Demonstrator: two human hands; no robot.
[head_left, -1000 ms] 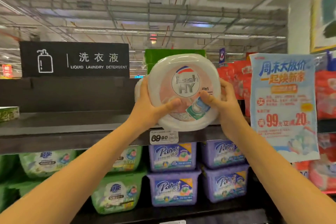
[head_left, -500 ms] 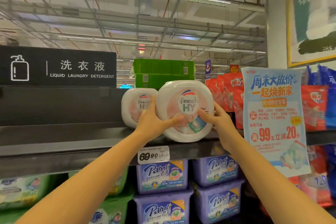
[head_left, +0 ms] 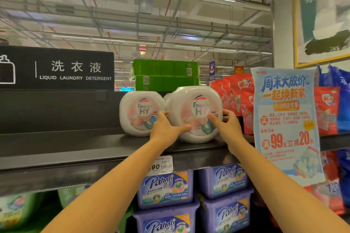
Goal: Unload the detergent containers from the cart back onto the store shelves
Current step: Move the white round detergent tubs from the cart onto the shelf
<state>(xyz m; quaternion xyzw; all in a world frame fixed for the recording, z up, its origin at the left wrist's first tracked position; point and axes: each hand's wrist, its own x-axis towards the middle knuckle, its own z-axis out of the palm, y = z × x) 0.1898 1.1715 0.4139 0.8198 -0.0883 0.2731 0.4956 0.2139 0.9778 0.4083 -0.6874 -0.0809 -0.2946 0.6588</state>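
A round white detergent-pod tub (head_left: 195, 106) with a pink label stands on the dark top shelf (head_left: 75, 143). My left hand (head_left: 164, 130) holds its left side, thumb across the front. My right hand (head_left: 225, 128) grips its right side, thumb on the label and fingers curled behind. A second identical tub (head_left: 140, 111) stands just to its left, touching it. A bit of a third white tub shows between and behind them. No cart is in view.
Green boxes (head_left: 166, 75) are stacked behind the tubs. Red refill pouches (head_left: 236, 96) and a hanging blue promo poster (head_left: 286, 123) are to the right. Purple pod boxes (head_left: 166, 189) fill the lower shelf. A black "Liquid Laundry Detergent" sign (head_left: 56, 68) stands at the back left.
The tub was held up in front of the shelf a second ago; both hands have carried it forward and set it down beside the other tub.
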